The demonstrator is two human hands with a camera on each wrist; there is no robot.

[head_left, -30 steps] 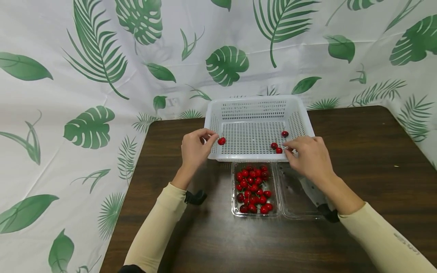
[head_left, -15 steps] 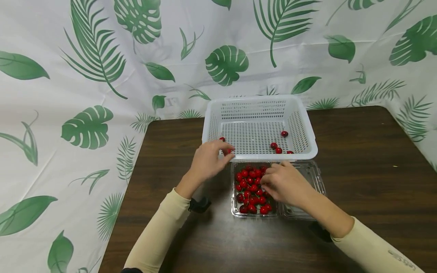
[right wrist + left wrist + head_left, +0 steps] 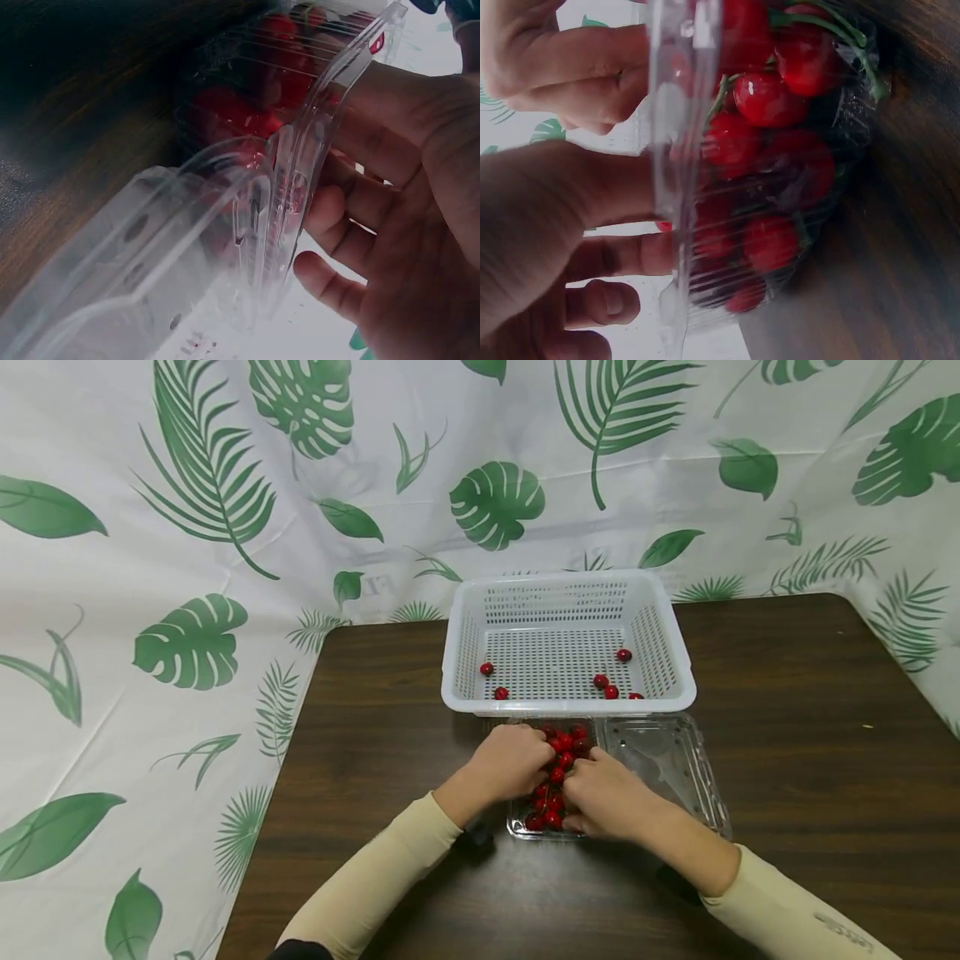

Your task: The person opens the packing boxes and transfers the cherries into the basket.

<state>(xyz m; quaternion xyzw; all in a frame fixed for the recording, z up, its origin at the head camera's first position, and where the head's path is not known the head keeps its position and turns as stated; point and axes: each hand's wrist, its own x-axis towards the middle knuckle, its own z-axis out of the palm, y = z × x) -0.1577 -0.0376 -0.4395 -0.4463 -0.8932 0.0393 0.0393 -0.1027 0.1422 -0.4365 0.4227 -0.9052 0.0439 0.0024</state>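
Red cherries (image 3: 555,802) with green stems fill one half of a clear plastic clamshell box (image 3: 525,835). My left hand (image 3: 510,764) reaches into that half from the left, and my right hand (image 3: 611,797) from the right, close beside it. In the left wrist view, thumb and forefinger (image 3: 622,180) go over the rim among the cherries, while other fingers stay outside, bent. The right wrist view has my right thumb and fingers (image 3: 375,142) dipping past the rim. Fingertips of both hands are hidden, so I cannot tell whether either pinches a cherry.
A white perforated basket (image 3: 570,706) stands directly behind the box, with several cherries (image 3: 601,681) scattered on its floor. The box's clear lid (image 3: 667,760) lies open to the right. All rest on a dark wooden table (image 3: 810,735) before a leaf-patterned cloth (image 3: 405,518).
Both hands have come back from over the basket to the cherry box, the right one first. More cherries now lie loose in the basket at its left and right front.
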